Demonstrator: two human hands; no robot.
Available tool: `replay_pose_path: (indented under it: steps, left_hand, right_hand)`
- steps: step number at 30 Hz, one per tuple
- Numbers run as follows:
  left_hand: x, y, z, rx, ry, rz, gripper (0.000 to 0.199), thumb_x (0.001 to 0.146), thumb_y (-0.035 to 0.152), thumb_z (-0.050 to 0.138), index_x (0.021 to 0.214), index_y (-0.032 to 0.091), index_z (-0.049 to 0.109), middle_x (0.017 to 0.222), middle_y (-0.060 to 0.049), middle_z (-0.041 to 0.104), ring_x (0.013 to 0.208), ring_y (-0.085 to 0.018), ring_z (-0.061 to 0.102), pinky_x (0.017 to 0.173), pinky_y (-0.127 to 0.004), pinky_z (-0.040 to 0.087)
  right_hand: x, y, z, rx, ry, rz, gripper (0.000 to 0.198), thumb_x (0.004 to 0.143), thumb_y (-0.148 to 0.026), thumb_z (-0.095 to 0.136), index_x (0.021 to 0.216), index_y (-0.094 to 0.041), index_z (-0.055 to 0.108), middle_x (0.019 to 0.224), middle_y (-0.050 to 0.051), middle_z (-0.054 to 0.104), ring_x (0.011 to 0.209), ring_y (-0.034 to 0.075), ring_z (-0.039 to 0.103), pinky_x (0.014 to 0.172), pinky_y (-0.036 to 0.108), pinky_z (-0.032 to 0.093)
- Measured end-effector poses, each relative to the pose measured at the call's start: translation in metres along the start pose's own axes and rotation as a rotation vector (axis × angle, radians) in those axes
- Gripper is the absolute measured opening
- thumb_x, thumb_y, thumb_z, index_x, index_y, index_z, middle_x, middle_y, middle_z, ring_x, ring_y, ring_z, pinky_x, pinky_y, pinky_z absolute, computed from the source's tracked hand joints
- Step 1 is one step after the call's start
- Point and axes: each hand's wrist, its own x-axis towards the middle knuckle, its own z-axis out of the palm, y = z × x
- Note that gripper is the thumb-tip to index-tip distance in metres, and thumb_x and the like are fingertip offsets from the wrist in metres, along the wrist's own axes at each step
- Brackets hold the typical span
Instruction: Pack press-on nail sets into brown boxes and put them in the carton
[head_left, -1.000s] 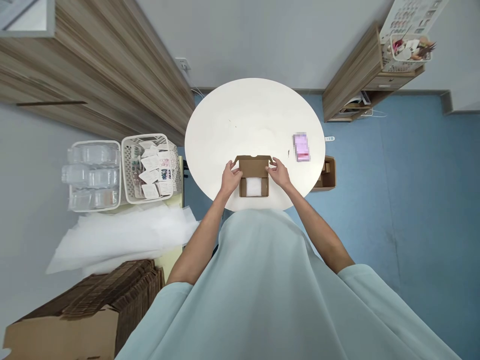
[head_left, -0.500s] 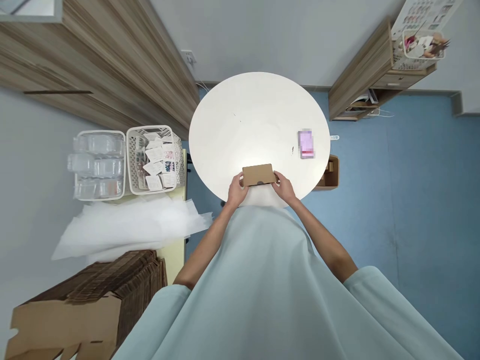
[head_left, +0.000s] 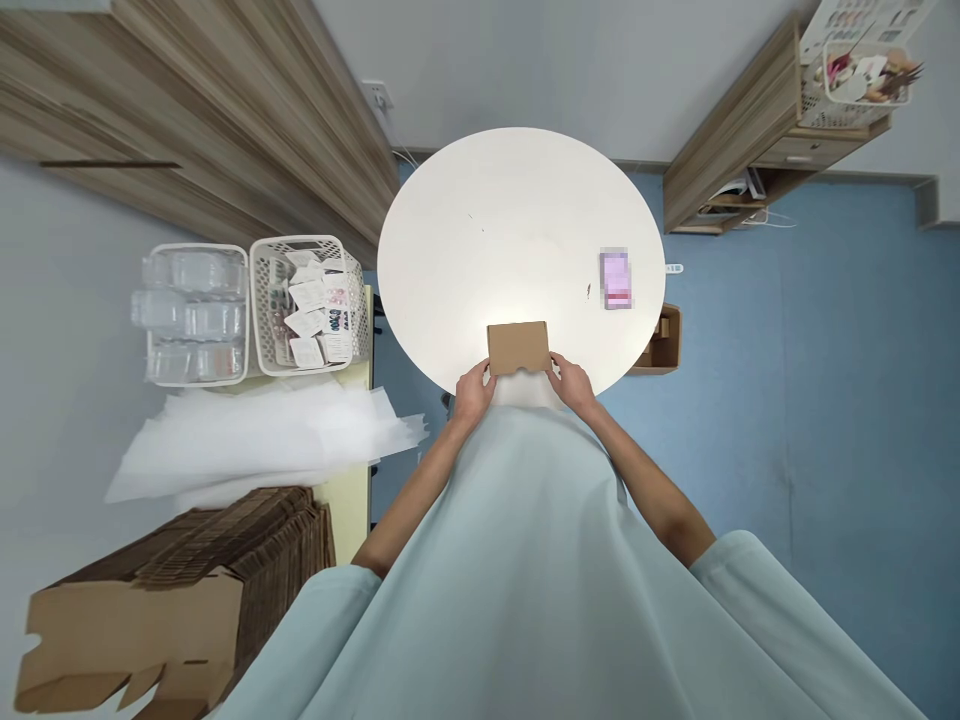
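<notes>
A small brown cardboard box (head_left: pixel 518 347) is at the near edge of the round white table (head_left: pixel 517 200), its broad face toward me. My left hand (head_left: pixel 474 390) grips the box's left end, and my right hand (head_left: pixel 571 383) grips the right end. A small notch shows in the middle of its lower edge. Whether the box rests on the table or is held just above it, I cannot tell. A pink-purple pixelated item (head_left: pixel 616 279) lies toward the table's right side.
To the left stand a white basket of cards and packets (head_left: pixel 311 310) and a basket of clear plastic containers (head_left: pixel 199 318). White sheets (head_left: pixel 262 440) lie nearer me, beside stacked flat cardboard (head_left: pixel 142 630). An open brown box (head_left: pixel 664 340) sits right of the table.
The box has tilted, so more of its broad face shows and its front side no longer does. Both hands keep hold of its ends. The whole view has shifted slightly.
</notes>
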Motion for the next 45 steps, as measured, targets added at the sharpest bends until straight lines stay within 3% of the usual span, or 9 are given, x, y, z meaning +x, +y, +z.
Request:
replay_pose_path:
  steps: [6,12,19,23,32,37,41,45]
  left_hand:
    - [0.008,-0.005,0.007,0.012,-0.066,-0.049,0.041,0.098,0.022,0.064,0.138,0.022,0.075,0.13,-0.011,0.08,0.123,-0.031,0.074,0.108,-0.039,0.055]
    - [0.003,-0.005,0.01,-0.027,-0.06,-0.058,0.049,0.09,0.021,0.069,0.139,0.024,0.074,0.129,-0.007,0.081,0.122,-0.029,0.075,0.11,-0.037,0.055]
    - [0.002,-0.009,0.015,-0.144,-0.039,-0.074,0.037,0.103,0.024,0.055,0.133,0.023,0.077,0.132,-0.007,0.081,0.125,-0.025,0.076,0.111,-0.034,0.055]
    - [0.008,-0.011,0.019,-0.147,-0.011,-0.145,0.037,0.102,0.018,0.057,0.134,0.019,0.076,0.135,-0.01,0.079,0.13,-0.024,0.073,0.115,-0.035,0.054]
    - [0.017,-0.013,0.026,-0.111,0.032,-0.173,0.039,0.1,0.016,0.06,0.135,0.021,0.076,0.133,-0.01,0.08,0.133,-0.027,0.072,0.119,-0.04,0.052]
    - [0.019,-0.014,0.027,-0.136,0.015,-0.18,0.044,0.099,0.013,0.062,0.14,0.019,0.074,0.135,-0.01,0.079,0.126,-0.028,0.075,0.114,-0.04,0.056]
    - [0.015,-0.012,0.023,-0.228,0.015,-0.162,0.038,0.098,0.015,0.064,0.133,0.014,0.078,0.153,-0.014,0.068,0.125,-0.028,0.076,0.114,-0.039,0.056]
    - [0.0,-0.004,0.008,-0.329,0.074,-0.053,0.028,0.101,0.029,0.066,0.118,0.016,0.084,0.155,-0.012,0.066,0.135,-0.029,0.07,0.12,-0.04,0.053]
  right_hand:
    - [0.001,-0.004,0.0,-0.026,-0.073,0.067,0.042,0.109,-0.025,0.053,0.15,-0.022,0.06,0.13,0.01,0.079,0.122,0.029,0.074,0.096,0.035,0.056]
    - [0.001,-0.004,0.002,-0.03,-0.075,0.084,0.041,0.105,-0.023,0.059,0.146,-0.022,0.063,0.13,0.01,0.08,0.122,0.03,0.074,0.097,0.037,0.058]
    - [0.005,0.005,0.014,0.15,-0.082,0.09,0.036,0.101,-0.027,0.068,0.137,-0.022,0.067,0.138,0.008,0.078,0.123,0.025,0.075,0.102,0.034,0.057]
    - [0.01,0.012,0.021,0.246,-0.033,0.116,0.028,0.106,-0.023,0.058,0.131,-0.021,0.068,0.136,0.008,0.078,0.116,0.021,0.078,0.101,0.033,0.058]
    - [0.023,0.023,0.032,0.251,0.0,0.194,0.024,0.103,-0.021,0.062,0.126,-0.02,0.067,0.125,0.009,0.081,0.113,0.021,0.077,0.1,0.034,0.057]
    - [0.03,0.03,0.041,0.275,0.018,0.144,0.041,0.099,-0.018,0.06,0.14,-0.019,0.067,0.127,0.01,0.079,0.106,0.023,0.077,0.104,0.038,0.057]
    - [0.031,0.032,0.04,0.398,0.068,0.076,0.033,0.094,-0.02,0.063,0.124,-0.02,0.079,0.14,0.013,0.073,0.117,0.026,0.074,0.109,0.041,0.059]
    - [0.019,0.031,0.018,0.537,0.099,0.033,0.025,0.096,-0.032,0.067,0.11,-0.021,0.084,0.147,0.01,0.072,0.125,0.029,0.073,0.112,0.042,0.058]
